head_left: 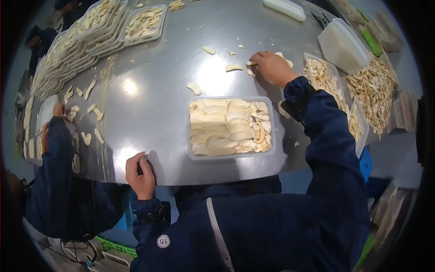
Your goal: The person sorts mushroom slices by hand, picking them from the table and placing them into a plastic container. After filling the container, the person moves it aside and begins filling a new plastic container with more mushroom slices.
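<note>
My right hand (273, 69) reaches over the steel table, its fingers closed on a small pale slice (250, 63) that looks like cut mushroom. Other loose pieces lie beside it, among them a longer slice (234, 68). My left hand (141, 176) rests at the table's near edge with curled fingers; whether anything is inside them is hidden. Between my hands sits a shallow clear plastic tray (192, 156). Broad cream slices (222, 124) overlap in rows across its left and middle, while smaller pieces (259, 131) fill its right side.
Filled trays (86, 45) are stacked at the far left. On the right stand a tub of slices (324, 75), a white container (343, 45) and a large heap of slices (372, 90). A co-worker's arm (59, 145) works at the left. A white block-shaped container (284, 9) lies at the back.
</note>
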`<state>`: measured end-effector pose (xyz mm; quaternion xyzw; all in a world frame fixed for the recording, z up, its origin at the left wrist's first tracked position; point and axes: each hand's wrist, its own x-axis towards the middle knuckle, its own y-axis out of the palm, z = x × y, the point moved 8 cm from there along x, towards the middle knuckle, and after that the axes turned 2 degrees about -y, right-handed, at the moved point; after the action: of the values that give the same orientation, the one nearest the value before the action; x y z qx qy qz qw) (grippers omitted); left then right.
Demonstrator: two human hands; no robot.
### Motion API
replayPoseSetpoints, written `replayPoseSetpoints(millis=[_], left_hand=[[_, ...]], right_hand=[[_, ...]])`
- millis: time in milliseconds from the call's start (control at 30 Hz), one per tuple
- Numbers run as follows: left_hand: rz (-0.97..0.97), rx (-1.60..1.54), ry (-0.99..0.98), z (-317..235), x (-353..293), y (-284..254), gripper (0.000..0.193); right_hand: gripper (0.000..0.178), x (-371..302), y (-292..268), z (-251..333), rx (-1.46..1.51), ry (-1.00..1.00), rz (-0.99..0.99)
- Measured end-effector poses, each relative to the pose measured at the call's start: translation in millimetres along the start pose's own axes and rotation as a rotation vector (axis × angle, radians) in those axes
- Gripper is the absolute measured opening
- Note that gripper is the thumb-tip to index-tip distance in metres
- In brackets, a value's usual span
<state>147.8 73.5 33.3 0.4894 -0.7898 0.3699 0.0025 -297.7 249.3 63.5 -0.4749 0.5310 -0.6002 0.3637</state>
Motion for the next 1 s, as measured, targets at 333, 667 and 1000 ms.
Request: replayPoseSetpoints(millis=[333,667,1000], left_hand=[[0.012,0.009,-0.012,-5,1,2,0.016],[0.022,0.041,-0.013,-2,0,2,0.016],[0.027,0.083,0.032,-8,1,4,0.016]], right_hand=[[0.022,-71,-44,-2,0.197,0.336,0.032],[0.027,-252,-28,33,0.931,0.887,0.119],[0.031,-248,-53,41,0.283,0.753,0.021]])
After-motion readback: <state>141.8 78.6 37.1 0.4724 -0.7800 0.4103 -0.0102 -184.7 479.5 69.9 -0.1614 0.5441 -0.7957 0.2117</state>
